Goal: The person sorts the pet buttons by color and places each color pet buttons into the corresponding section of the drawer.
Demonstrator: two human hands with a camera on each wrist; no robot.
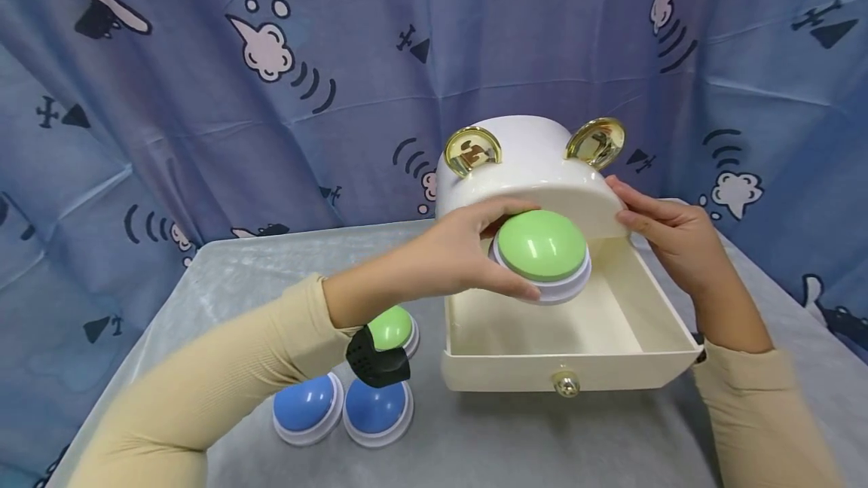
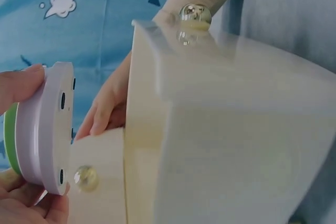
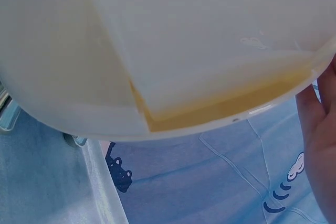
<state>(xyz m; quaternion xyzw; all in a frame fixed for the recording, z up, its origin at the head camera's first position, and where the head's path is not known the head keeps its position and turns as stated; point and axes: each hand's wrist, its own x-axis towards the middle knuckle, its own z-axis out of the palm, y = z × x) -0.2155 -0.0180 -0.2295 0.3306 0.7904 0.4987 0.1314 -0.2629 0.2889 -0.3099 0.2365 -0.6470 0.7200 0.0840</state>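
My left hand (image 1: 475, 251) grips a green push button (image 1: 541, 245) by its white base, holding it in front of the white storage box (image 1: 532, 172) and over its pulled-out drawer (image 1: 570, 373). The left wrist view shows the flat underside of the button's base (image 2: 60, 129), with small dark feet. At the box's right edge, my right hand (image 1: 678, 236) grips the side, thumb on the front face. Gold round ears (image 1: 597, 143) top the box, and a gold knob (image 1: 566, 384) is on the drawer front. In the left wrist view, a second knob (image 2: 86, 178) shows on the box face.
Left of the drawer, two blue buttons (image 1: 378, 407) stand on the grey tablecloth (image 1: 475, 443). Another green button (image 1: 391, 328) is behind them, partly covered by my left wrist strap (image 1: 376, 358). A blue patterned curtain (image 1: 339, 81) hangs behind the table.
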